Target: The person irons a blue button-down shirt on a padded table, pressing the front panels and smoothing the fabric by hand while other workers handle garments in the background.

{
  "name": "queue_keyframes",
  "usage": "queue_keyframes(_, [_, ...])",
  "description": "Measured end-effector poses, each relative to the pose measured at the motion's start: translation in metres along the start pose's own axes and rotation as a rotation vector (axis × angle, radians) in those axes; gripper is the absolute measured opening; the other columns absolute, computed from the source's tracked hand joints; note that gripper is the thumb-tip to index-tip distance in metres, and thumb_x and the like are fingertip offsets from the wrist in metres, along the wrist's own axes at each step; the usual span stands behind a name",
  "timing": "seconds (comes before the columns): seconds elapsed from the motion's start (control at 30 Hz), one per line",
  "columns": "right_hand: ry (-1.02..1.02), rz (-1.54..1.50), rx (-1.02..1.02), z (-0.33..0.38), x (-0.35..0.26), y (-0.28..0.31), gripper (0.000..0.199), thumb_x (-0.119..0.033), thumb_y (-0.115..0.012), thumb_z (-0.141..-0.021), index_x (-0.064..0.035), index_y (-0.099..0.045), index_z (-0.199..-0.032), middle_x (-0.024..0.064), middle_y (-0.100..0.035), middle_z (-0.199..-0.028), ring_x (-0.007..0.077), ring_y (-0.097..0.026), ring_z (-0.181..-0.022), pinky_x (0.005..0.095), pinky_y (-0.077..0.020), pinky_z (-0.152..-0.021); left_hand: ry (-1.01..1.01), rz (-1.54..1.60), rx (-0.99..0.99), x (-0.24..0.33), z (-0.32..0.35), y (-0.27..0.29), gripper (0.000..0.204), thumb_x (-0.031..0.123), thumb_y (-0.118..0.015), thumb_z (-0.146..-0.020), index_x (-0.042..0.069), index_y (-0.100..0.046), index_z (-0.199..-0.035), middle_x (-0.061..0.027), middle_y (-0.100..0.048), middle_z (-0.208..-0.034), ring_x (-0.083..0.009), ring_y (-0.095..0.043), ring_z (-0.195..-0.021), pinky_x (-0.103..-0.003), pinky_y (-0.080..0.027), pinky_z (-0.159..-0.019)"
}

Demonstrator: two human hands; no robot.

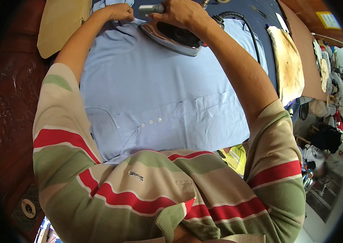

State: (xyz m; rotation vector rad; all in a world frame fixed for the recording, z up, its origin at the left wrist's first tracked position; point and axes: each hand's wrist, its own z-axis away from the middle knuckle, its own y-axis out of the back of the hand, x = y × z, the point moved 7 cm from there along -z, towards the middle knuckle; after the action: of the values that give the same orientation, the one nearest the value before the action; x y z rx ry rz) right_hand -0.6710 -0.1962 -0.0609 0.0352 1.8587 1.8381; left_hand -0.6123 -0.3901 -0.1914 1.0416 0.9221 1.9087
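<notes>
A light blue button shirt (151, 77) lies spread over a dark blue covered table, with several small white buttons along its near part. My right hand (181, 14) is wrapped round the handle of a steam iron (173, 38). The iron's soleplate rests on the far part of the shirt, its tip toward the left. Just left of the iron, my left hand (119, 12) is closed at the shirt's far edge, with bunched fabric at its fingers. Its fingertips are partly hidden.
A black hose or cord (252, 34) curves from the iron over the shirt's right side. Cardboard (64, 26) lies far left; a scorched, cream-coloured cloth (287, 60) lies right. Carved dark wood (13, 93) borders the left. A yellow item (236, 158) shows below the shirt's near edge.
</notes>
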Motion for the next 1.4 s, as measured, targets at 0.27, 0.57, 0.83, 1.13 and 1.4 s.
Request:
queue_keyframes(0.27, [-0.047,0.045,0.003,-0.006,-0.004,0.006,0.047,-0.045,-0.059,-0.076,0.0011,-0.066,-0.082,0.0248,-0.063,-0.08,0.0375,-0.063,-0.079,0.044,-0.0502,-0.071,-0.053,-0.001,-0.001,-0.019,-0.025,-0.007,0.029,0.029,-0.059,-0.08,0.007,-0.052,-0.063,0.003,-0.04,-0.053,-0.0087,-0.038,-0.052,-0.03,-0.031,-0.05])
queue_keyframes(0.57, [-0.046,0.001,0.005,-0.014,0.0,0.0,0.044,-0.042,-0.06,-0.077,0.0011,-0.066,-0.081,0.0248,-0.063,-0.08,0.0375,-0.063,-0.08,0.0433,-0.0501,-0.071,0.037,-0.103,-0.057,0.007,-0.012,0.006,0.029,0.036,-0.057,-0.079,0.011,-0.056,-0.066,0.0002,-0.051,-0.056,-0.0126,-0.047,-0.056,-0.033,-0.037,-0.058])
queue_keyframes(0.83, [0.038,0.039,-0.01,0.017,-0.001,-0.018,0.054,-0.056,-0.057,-0.075,-0.0055,-0.065,-0.091,0.0165,-0.065,-0.076,0.0333,-0.064,-0.071,0.0401,-0.051,-0.065,0.096,-0.187,-0.018,0.018,-0.006,0.006,0.023,0.038,-0.056,-0.081,0.015,-0.06,-0.077,-0.0003,-0.06,-0.07,-0.0166,-0.058,-0.072,-0.04,-0.041,-0.071])
queue_keyframes(1.13, [0.024,0.067,-0.241,0.117,0.044,0.006,0.056,-0.056,-0.061,-0.072,-0.0058,-0.063,-0.097,0.0169,-0.066,-0.083,0.033,-0.064,-0.08,0.0427,-0.0506,-0.071,0.141,-0.485,0.46,0.041,0.022,-0.003,0.039,0.018,-0.043,-0.086,0.02,-0.049,-0.125,-0.0039,-0.052,-0.127,-0.0227,-0.046,-0.119,-0.058,-0.029,-0.097])
queue_keyframes(1.4, [-0.103,0.122,-0.053,0.189,0.15,0.077,0.054,-0.054,-0.064,-0.07,-0.008,-0.062,-0.099,0.0152,-0.066,-0.084,0.0323,-0.063,-0.083,0.0409,-0.0496,-0.073,-0.058,-0.32,0.73,0.104,0.086,-0.068,0.037,0.025,-0.047,-0.09,0.017,-0.05,-0.126,-0.0041,-0.046,-0.133,-0.0208,-0.041,-0.123,-0.047,-0.026,-0.1])
